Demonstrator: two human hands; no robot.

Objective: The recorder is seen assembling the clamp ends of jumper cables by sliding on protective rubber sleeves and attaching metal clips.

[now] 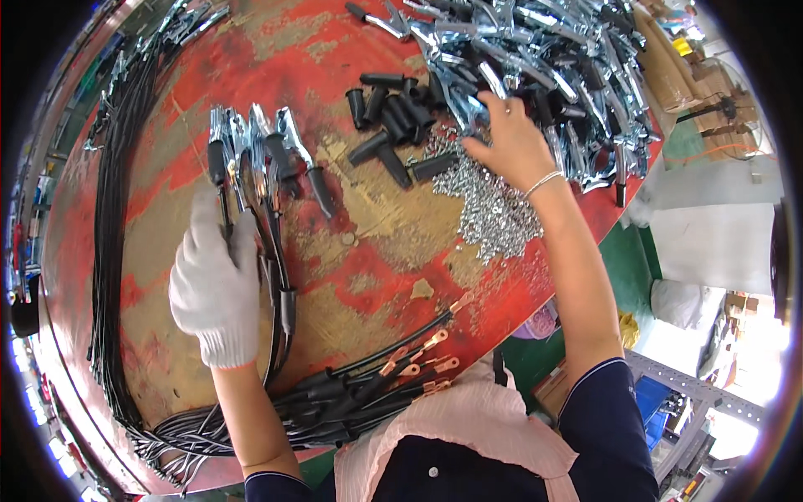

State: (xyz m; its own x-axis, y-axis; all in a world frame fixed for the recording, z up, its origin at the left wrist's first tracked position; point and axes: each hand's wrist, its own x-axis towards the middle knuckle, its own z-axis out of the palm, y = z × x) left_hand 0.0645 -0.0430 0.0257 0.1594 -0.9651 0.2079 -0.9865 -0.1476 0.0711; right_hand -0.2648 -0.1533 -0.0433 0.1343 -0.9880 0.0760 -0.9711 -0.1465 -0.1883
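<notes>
My left hand (213,289), in a white knitted glove, is closed around a black cable (225,209) below a metal spring clamp (217,134) with a black handle sleeve. Beside it lie several similar clamps, some joined to black cables (278,251). My bare right hand (519,146) reaches into the edge of a big heap of silvery clamps (535,50). Its thumb and fingers are apart, and the fingertips touch a clamp (492,79); no firm hold shows. Black rubber sleeves (401,117) lie left of this hand, and a pile of small metal screws (493,213) lies below it.
Long black cables (109,251) run down the left of the worn red table (368,280). A cable bundle with copper ring terminals (435,338) lies along the near edge by my body. Cardboard (669,63) stands past the right edge, above a green floor (623,259).
</notes>
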